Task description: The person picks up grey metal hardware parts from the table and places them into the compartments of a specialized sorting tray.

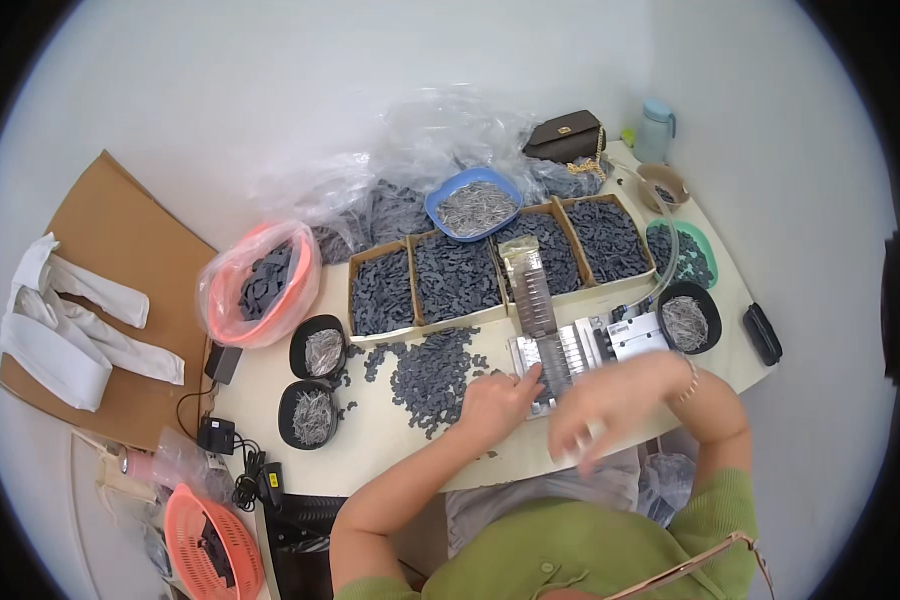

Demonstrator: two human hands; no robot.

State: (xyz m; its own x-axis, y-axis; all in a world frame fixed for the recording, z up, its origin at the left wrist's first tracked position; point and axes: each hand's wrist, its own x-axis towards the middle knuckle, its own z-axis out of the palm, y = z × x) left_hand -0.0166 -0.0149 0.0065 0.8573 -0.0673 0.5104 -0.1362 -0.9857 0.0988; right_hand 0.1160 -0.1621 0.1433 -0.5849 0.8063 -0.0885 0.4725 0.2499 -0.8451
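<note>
I find my fixture (pixel 575 346) bright, shiny metal. The grey pieces (pixel 430 380) look matt; the blue bowl (pixel 462 179), smooth plastic; its pins (pixel 478 209), glinting metal.

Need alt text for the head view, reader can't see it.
A person's left hand reaches onto a metal fixture on a table, the right hand blurred beside it. Small dark gray parts lie heaped left of the fixture and fill open boxes behind it; several bowls hold thin metal pins.
</note>
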